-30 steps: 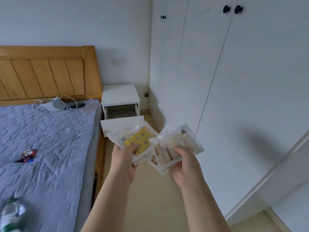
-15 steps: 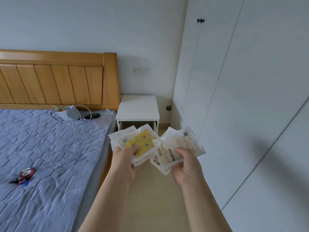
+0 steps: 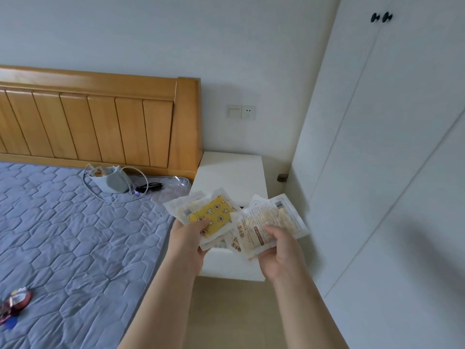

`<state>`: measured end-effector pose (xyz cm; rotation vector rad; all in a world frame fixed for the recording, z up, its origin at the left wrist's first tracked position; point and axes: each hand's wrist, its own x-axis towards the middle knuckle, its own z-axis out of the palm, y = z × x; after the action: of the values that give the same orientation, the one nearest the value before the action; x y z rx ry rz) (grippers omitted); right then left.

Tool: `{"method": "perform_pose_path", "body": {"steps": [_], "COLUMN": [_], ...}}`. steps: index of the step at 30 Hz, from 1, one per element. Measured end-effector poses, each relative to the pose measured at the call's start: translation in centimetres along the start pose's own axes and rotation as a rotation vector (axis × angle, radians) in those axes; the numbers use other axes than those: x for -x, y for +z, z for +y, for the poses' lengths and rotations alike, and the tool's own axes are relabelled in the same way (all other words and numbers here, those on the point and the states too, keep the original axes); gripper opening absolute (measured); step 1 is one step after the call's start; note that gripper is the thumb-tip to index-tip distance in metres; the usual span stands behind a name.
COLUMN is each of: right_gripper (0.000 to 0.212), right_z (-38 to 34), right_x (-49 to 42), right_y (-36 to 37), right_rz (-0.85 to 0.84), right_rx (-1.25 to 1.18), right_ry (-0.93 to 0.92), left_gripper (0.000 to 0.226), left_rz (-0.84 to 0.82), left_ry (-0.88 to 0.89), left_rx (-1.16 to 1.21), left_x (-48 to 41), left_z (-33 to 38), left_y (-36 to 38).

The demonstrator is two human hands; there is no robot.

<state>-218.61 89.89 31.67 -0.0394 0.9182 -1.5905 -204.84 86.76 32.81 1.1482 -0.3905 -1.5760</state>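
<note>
The fanned packets cover most of the nightstand's (image 3: 231, 170) drawer (image 3: 227, 267), so its inside cannot be seen. Their print is too small to read, the number in each stack is unclear, and both forearms run off the bottom edge. The left hand (image 3: 187, 239) pinches a stack topped by a yellow patterned packet (image 3: 214, 216), thumb on its face. The right hand (image 3: 281, 250) grips the printed white packets (image 3: 274, 217) likewise, fingers curled beneath, the two stacks overlapping above the drawer, beside the bed (image 3: 75, 235).
</note>
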Motion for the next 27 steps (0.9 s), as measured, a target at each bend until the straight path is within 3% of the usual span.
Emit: {"method": "perform_pose_path", "body": {"steps": [10, 17, 22, 27], "right_gripper": [0.047, 0.046, 0.043, 0.036], "right_z": [0.0, -0.1, -1.4, -1.0], "right_x": [-14.9, -25.1, -33.3, -40.4], "right_y": [7.4, 7.3, 7.7, 5.9], "right_rz": [0.040, 0.135, 0.176, 0.258], "right_rx": [-0.062, -0.075, 0.045, 0.166], "right_ry": [0.002, 0.137, 0.251, 0.364], "left_gripper": [0.031, 0.026, 0.032, 0.042], "left_rz": [0.040, 0.119, 0.183, 0.086], "left_ry": [-0.083, -0.155, -0.194, -0.330], "left_rx": [-0.136, -0.204, -0.258, -0.424], "left_x": [-16.3, -25.7, -32.3, -38.0], "left_z": [4.5, 2.5, -0.2, -3.3], "left_y": [5.4, 8.0, 10.0, 10.5]}}
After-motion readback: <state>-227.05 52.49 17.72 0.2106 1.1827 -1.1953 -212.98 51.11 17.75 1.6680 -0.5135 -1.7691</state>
